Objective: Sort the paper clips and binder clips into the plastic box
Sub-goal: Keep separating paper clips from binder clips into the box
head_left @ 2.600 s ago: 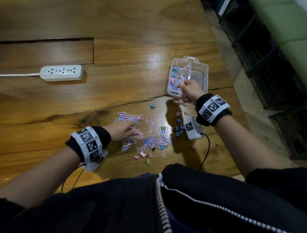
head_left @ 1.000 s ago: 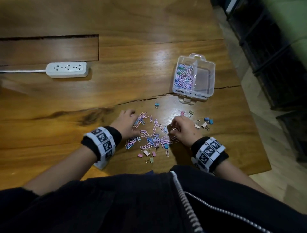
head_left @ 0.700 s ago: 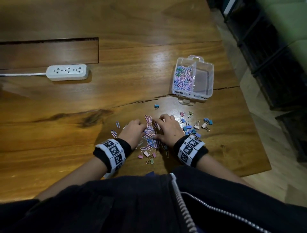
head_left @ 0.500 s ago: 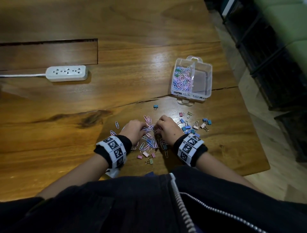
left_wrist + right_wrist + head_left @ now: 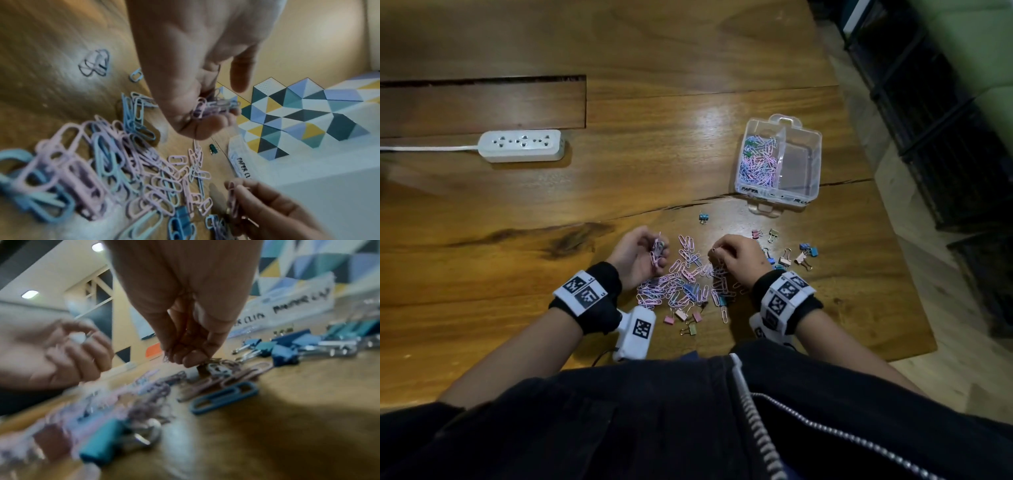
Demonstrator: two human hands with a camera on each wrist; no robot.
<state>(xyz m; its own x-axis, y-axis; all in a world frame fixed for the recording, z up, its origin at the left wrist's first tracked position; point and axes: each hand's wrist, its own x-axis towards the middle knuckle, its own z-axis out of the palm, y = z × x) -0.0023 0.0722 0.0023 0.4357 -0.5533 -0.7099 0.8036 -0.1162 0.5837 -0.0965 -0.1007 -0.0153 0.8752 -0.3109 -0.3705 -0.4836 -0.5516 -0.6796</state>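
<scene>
Gathering paper clips near plastic box | left hand clutching bunch, right hand pinching some | advice: exclude binder clips, fill left compartment.

The person wears a black zip-up jacket with a silver zipper, black wristbands carrying white square-patterned tags, and white tagged camera boxes under bare forearms.
</scene>
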